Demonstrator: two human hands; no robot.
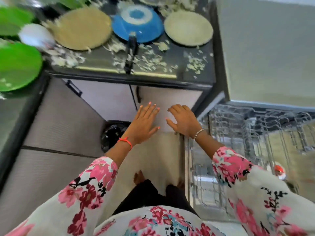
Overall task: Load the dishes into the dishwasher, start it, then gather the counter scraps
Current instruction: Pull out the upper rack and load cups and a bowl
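Observation:
My left hand (143,123) and my right hand (183,120) hover side by side in front of the cabinet, fingers spread, holding nothing. On the dark counter (109,68) above them lie a tan plate (81,28), a blue pan (137,23) upside down with its black handle pointing toward me, and a pale plate (188,28). Two green plates (17,65) sit at the left. Pale food scraps (148,60) are strewn across the counter. The dishwasher at the right is open, its wire racks (255,132) pulled out.
A white cup (34,35) lies between the green plates and the tan plate. A bin with a black bag (112,135) stands on the floor below the cabinet. A red and white item (279,170) sits in the lower rack. My feet stand on the pale floor.

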